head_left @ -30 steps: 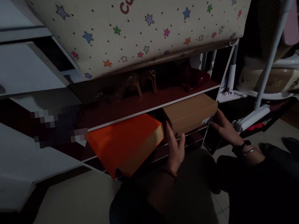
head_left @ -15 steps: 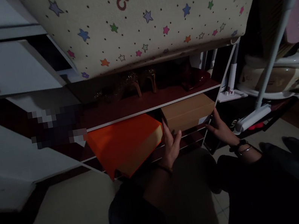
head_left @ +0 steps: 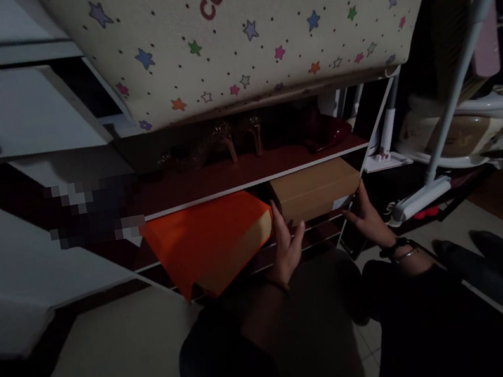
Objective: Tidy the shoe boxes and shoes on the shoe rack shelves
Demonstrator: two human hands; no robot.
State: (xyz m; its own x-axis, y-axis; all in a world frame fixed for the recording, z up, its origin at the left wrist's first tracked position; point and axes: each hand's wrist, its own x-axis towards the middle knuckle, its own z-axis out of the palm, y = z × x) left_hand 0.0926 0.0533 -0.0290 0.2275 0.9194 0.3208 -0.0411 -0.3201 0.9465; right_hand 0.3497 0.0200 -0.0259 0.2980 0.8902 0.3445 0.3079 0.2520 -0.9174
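Observation:
A brown cardboard box (head_left: 314, 187) lies on the lower shelf of a shoe rack, its front long side towards me. My left hand (head_left: 286, 244) is against the box's left end, fingers pointing up along it and thumb in front. At the right end, my right hand (head_left: 368, 217) has its fingers along the side and its thumb near the front lower corner. Both hands hold the box between them; the inner fingertips are partly hidden. Left of it, close to my left hand, an orange box (head_left: 211, 234) sticks out over the shelf edge at an angle.
High-heeled shoes (head_left: 229, 141) and a dark red shoe (head_left: 331, 130) stand on the upper shelf (head_left: 253, 172). A star-print cover (head_left: 254, 59) hangs above. At right are a grey-handled mop (head_left: 427, 198) and dark shoes (head_left: 491, 270) on the floor. A white drawer (head_left: 17, 112) is at left.
The view has shifted slightly. My hands stay at both ends of the cardboard box, which shows no clear movement on the shelf.

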